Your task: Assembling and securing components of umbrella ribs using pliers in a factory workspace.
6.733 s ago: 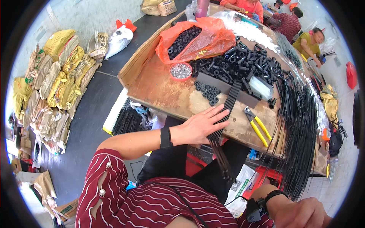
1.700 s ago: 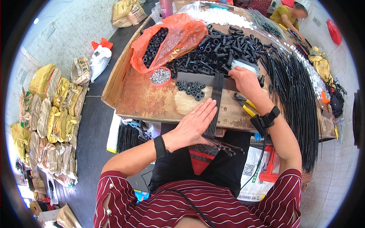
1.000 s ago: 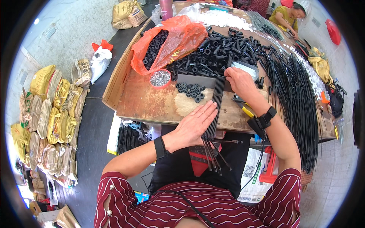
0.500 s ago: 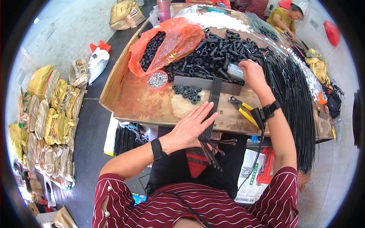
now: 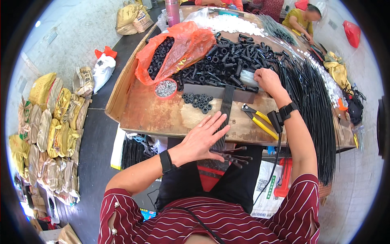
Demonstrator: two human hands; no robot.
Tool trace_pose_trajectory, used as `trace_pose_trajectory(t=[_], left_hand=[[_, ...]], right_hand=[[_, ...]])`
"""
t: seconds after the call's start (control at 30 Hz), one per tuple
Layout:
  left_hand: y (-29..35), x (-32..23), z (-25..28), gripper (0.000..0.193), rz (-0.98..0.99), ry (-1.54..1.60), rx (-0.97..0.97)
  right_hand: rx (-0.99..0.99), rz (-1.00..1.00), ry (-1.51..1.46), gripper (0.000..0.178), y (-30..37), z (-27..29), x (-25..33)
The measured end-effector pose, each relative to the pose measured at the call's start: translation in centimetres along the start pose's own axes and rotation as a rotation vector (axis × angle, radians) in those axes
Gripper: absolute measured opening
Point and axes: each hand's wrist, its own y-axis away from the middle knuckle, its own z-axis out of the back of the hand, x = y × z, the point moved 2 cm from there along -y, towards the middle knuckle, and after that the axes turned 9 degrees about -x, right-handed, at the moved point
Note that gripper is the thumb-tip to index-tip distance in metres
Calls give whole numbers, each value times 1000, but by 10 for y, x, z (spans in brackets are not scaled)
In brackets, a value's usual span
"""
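My left hand (image 5: 200, 140) lies flat with its fingers spread at the table's front edge, beside a row of thin black rods (image 5: 226, 106). These rods rest across a grey metal bar (image 5: 195, 89), and their lower ends fan out past the table edge above my lap. At the right end of the bar, my right hand (image 5: 269, 82) has its fingers curled together at the edge of a clear plastic box (image 5: 248, 77). What sits between those fingertips is hidden. Yellow-handled pliers (image 5: 260, 122) lie on the wood between my arms. Several black ring-shaped parts (image 5: 198, 101) are clustered left of the rods.
Behind the bar spreads a heap of black tubular parts (image 5: 227, 57), beside an open red plastic bag (image 5: 183, 49). A red-rimmed tub of small metal pieces (image 5: 165, 89) stands nearby. Long black rods (image 5: 310, 110) cover the right side. A person (image 5: 300, 20) works at the far right.
My left hand has eased off the rods, its thumb now further out. The rods' lower ends have shifted up and right. My right hand stays by the plastic box, fingers more curled.
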Motion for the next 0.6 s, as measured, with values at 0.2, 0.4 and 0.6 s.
trace_pose_trajectory(t=[0.2, 0.4, 0.6], left_hand=[[1, 1, -2, 94, -26, -79, -10], [1, 2, -5, 98, -20, -79, -17], [7, -3, 0, 96, -32, -108, 2]], right_hand=[[-104, 54, 34, 15, 5, 2, 3], [-193, 46, -37, 12, 11, 20, 18], [-147, 71, -253, 12, 39, 29, 57]])
